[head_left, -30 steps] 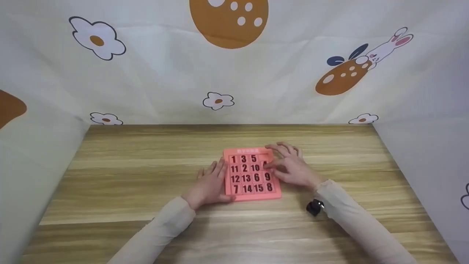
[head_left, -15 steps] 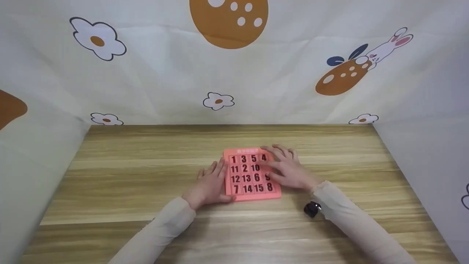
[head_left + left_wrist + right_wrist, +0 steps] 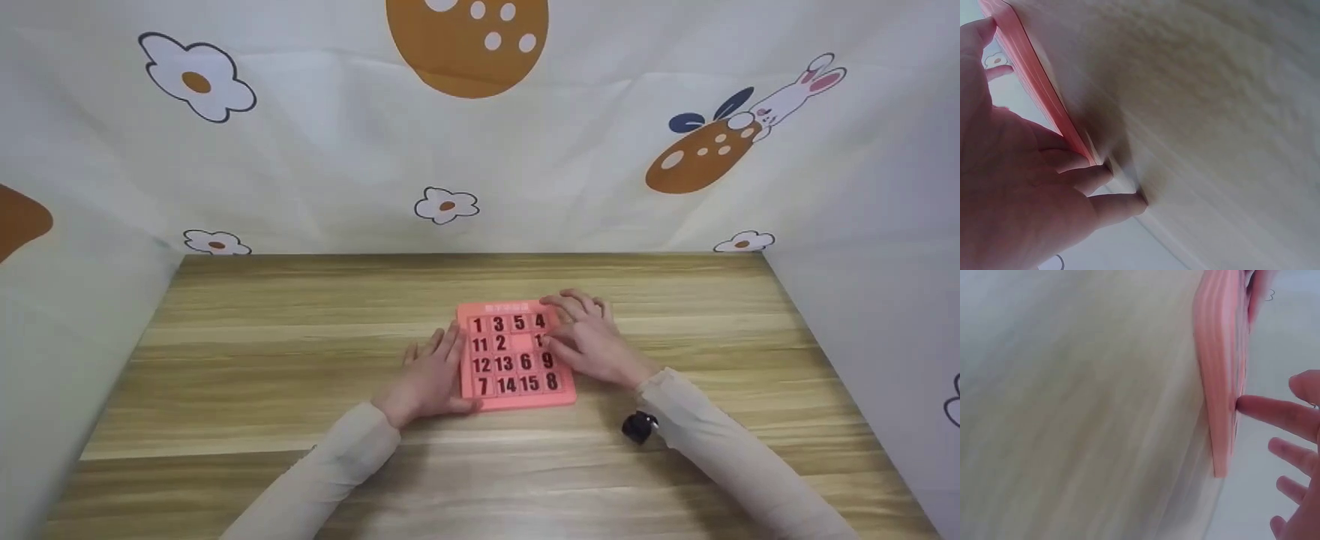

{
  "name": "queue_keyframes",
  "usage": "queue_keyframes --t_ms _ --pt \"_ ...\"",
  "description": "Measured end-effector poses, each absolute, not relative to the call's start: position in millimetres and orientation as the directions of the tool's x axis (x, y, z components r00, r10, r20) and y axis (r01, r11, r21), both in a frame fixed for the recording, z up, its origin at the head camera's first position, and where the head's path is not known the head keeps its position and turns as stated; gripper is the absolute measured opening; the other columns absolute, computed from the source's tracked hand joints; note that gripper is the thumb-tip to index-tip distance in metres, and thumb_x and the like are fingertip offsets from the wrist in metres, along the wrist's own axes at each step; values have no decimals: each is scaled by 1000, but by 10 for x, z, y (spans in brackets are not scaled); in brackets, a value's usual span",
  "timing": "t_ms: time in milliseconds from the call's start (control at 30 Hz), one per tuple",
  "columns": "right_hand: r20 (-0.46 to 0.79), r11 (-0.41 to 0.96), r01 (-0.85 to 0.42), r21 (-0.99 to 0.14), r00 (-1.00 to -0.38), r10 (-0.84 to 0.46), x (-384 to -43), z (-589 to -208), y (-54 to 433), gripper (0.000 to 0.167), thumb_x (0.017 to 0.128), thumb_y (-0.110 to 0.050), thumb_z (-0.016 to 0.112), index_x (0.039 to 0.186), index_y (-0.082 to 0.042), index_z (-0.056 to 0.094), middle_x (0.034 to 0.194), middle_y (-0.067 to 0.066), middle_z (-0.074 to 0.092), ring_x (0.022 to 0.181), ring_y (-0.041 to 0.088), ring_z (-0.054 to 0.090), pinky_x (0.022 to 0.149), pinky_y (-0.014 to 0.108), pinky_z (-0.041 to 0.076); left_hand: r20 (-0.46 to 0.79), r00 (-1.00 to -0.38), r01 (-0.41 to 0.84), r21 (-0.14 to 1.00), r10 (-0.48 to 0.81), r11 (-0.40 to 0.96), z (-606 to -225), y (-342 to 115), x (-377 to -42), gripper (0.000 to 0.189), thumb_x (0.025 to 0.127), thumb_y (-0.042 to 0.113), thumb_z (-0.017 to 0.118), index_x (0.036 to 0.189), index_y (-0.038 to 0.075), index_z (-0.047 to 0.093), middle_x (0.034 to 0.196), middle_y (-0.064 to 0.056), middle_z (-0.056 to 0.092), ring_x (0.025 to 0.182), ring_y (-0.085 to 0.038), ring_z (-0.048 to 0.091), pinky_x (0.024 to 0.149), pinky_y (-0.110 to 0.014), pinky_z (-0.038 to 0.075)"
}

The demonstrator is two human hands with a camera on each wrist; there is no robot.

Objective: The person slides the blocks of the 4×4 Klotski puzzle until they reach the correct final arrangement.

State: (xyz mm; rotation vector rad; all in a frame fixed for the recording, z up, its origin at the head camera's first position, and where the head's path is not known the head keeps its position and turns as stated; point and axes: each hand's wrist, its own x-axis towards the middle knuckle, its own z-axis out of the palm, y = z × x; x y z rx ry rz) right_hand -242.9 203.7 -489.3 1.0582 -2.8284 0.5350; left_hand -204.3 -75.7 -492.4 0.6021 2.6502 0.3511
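A pink number slide puzzle lies flat on the wooden table, its black-numbered tiles in rows. In its second row a gap shows right of the 2 tile. My left hand rests along the puzzle's left side, with the thumb at the near corner. The left wrist view shows fingertips reaching down to the tabletop beside the pink edge. From the right, my right hand touches a partly covered tile at the second row's end. One extended finger meets the puzzle; the others stay raised.
The wooden tabletop spreads around the puzzle. Behind it hangs a pale cloth printed with flowers and a rabbit, and similar cloth walls stand left and right. A small black device sits at the right wrist.
The 4 tile has slid up into the top right slot. Then the 10 tile has slid right under my right finger, leaving the gap in the third column. My left hand has stayed still.
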Motion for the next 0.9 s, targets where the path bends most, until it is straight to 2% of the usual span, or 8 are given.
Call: queue_keyframes --t_ms 133,200,300,433,600,700,900 --pt "109 718 -624 -310 -773 -625 -2460 -4901 1958 37 97 -33 56 129 -15 64 154 15 29 138 44 22 105 67 14 -324 -829 354 326 455 877 -4921 -751 -2045 112 81 64 64 154 0 8 160 -17 0 144 -38 7 112 -61 11" --pt "81 729 -611 -307 -780 -620 -2469 -4920 1920 43 98 -35 54 135 -15 58 156 15 24 139 44 19 106 68 13 -325 -830 353 324 453 878 -4919 -746 -2048 112 81 64 64 154 0 8 160 -16 0 144 -37 7 112 -61 10" --pt "67 740 -598 -309 -790 -610 -2459 -4938 1891 42 98 -37 53 134 -15 60 156 14 25 139 44 17 106 66 13 -327 -828 354 325 455 877 -4915 -745 -2045 112 81 64 64 154 0 8 160 -17 0 144 -38 7 112 -61 11" --pt "97 714 -613 -338 -777 -621 -2417 -4937 1882 34 96 -35 55 121 -16 69 151 12 34 138 44 19 105 66 12 -337 -826 350 320 451 880 -4917 -761 -2034 111 81 62 65 154 0 8 160 -17 0 144 -38 7 111 -62 11" --pt "126 688 -625 -368 -767 -629 -2384 -4915 1872 27 95 -31 58 111 -16 74 149 10 37 137 43 21 104 66 11 -326 -829 347 337 454 875 -4924 -781 -2032 111 80 61 66 154 0 10 160 -17 1 144 -38 6 111 -62 11" --pt "138 696 -617 -366 -776 -616 -2394 -4912 1836 28 96 -30 56 115 -17 72 149 11 37 137 42 22 105 64 12 -315 -829 345 360 461 867 -4922 -780 -2033 111 80 59 68 153 -1 11 160 -17 1 144 -38 7 112 -61 11" --pt "53 724 -605 -331 -778 -626 -2444 -4918 1699 41 100 -35 47 138 -22 56 157 12 23 139 44 17 106 65 14 -326 -828 345 345 456 873 -4910 -766 -2031 111 80 61 67 154 0 10 160 -16 0 144 -37 7 112 -61 11"
